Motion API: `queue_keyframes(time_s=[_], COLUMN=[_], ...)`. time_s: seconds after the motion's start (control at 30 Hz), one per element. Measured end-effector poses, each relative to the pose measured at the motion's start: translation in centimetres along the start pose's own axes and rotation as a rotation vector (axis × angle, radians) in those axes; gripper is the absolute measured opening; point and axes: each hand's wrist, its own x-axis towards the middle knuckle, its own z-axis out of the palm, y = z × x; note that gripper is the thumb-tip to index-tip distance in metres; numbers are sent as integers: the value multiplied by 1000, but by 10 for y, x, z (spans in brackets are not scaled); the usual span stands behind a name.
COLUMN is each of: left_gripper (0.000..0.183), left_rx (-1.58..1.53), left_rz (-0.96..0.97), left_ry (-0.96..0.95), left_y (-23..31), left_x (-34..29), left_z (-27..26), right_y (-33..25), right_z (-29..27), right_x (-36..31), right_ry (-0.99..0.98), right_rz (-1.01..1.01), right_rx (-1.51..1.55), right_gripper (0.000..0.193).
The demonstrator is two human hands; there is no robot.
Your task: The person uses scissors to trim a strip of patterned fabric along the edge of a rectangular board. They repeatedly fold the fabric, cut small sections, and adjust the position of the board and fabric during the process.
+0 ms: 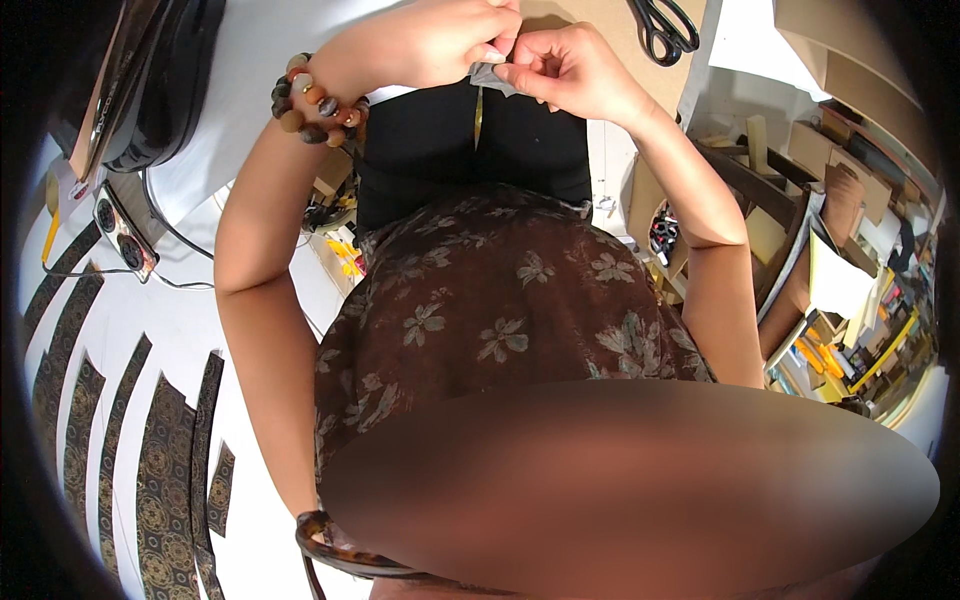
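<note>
At the top of the head view my two hands meet over my lap, both closed in a pinch. My left hand [455, 42], with a beaded bracelet [312, 105] on its wrist, has its fingers pressed together on a small piece of grey cloth [488, 76]. Thumb and forefinger of my right hand [585, 75] pinch the same cloth at its right side. Most of the cloth is hidden behind the fingers. Below it a thin yellow strip [478, 122] hangs against my black clothing. Black-handled scissors [664, 32] lie to the right of my right hand.
Dark gold-patterned fabric strips [165, 480] lie on the white surface at left. A power strip [125, 235] with cables and a shiny black object [165, 90] are at upper left. Boxes, boards [780, 235] and a cluttered pile of scraps [860, 330] crowd the right.
</note>
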Motion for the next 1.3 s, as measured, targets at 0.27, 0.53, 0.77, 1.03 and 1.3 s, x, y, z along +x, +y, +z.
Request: queue_keyframes(time_s=[0.27,0.53,0.77,1.03,1.3], left_gripper=[13,14,14,12,25], left_rx=[156,231,281,271,-132], left_rz=[-113,-75,-69,-124,-134], left_ry=[-24,75,148,170,181], left_y=[11,7,11,15,5], left_x=[5,0,0,3,-2], left_z=[5,13,18,22,8], right_y=[-2,-1,2,14,-6], right_z=[3,1,4,6,1], right_x=[3,3,3,2,7], right_ry=[-8,-27,5,16,-29], right_rz=[62,32,-17,-10,177], right_rx=[-8,22,-44,-75,-94], right_gripper=[44,38,40,38,30])
